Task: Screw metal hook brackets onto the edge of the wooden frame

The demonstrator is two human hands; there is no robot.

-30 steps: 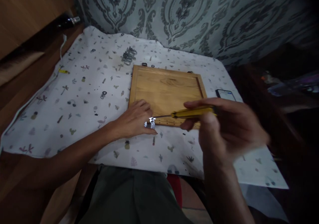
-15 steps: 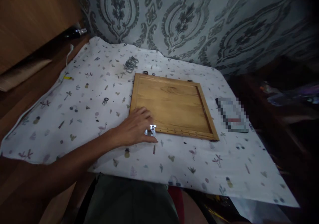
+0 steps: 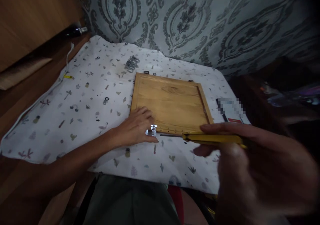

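My left hand is closed on a small shiny metal fitting, pinching it against the near edge of a framed wooden panel. Its exact kind is hard to make out. From the right comes my right hand, its fingers wrapped round the yellow handle of a screwdriver. The thin dark shaft points left, with the tip a short way from the fitting and not touching it. Several small holes run along the panel's near edge between the two hands.
A patterned white cloth covers the table. Behind the panel lies a cluster of small metal pieces. Right of it is a partly blurred flat object. A patterned wall rises behind, and a wooden cabinet stands at left.
My right hand has come into view from the right, holding a screwdriver toward the fitting. The left hand keeps its place on the fitting, and the panel has not moved.
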